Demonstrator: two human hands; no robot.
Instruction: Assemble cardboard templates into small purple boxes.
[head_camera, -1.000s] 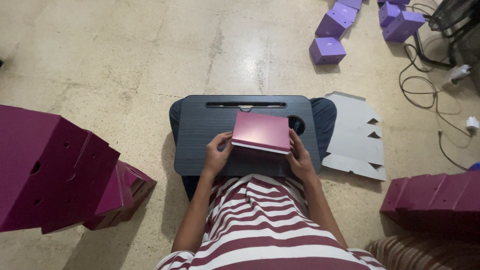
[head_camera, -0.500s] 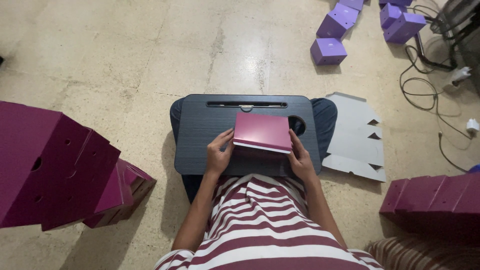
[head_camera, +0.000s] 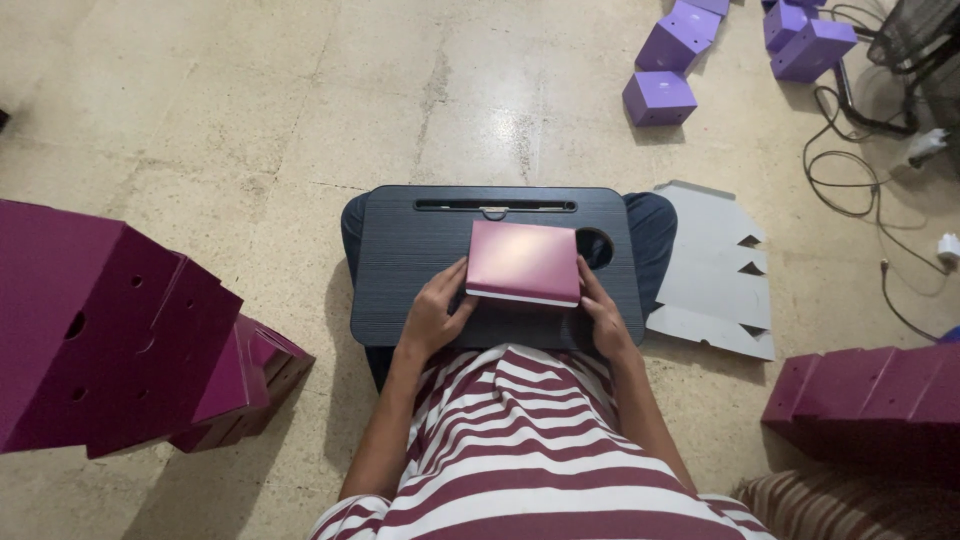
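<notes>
Nearest the camera: a red-and-white striped shirt (head_camera: 520, 450), both forearms reaching forward out of it.

Left hand (head_camera: 432, 315): clasped on the near left edge of a flat pink box (head_camera: 524, 262), fingers curled against its side, thumb on the near edge. Right hand (head_camera: 603, 312): gripping the same box at its near right corner and right edge, fingers lying along that side. Held between both hands, the box, glossy lid facing up, resting on or just above a dark lap desk (head_camera: 400, 270); whether it actually touches the surface cannot be told.

Under both hands and spreading out past them: the lap desk, dark grey, ribbed, rounded at the corners. Just beyond the right hand, a round hole (head_camera: 596, 247) in the desk, partly covered by the box's right edge. Beyond the box, along the desk's far edge, a long narrow slot (head_camera: 495, 205).

Right of the right hand, on the floor just beside the desk: a flat grey cardboard blank (head_camera: 712, 270) with notched cut-outs. Further right and nearer, a heap of folded maroon cardboard (head_camera: 870, 395).

Left of the left hand, well apart: a large stack of maroon cardboard pieces (head_camera: 110, 330) with small punched holes.

Far beyond the right hand: several small purple boxes (head_camera: 659, 97) scattered on the stone floor (head_camera: 250, 110), with black cables (head_camera: 850, 150) off to their right.
</notes>
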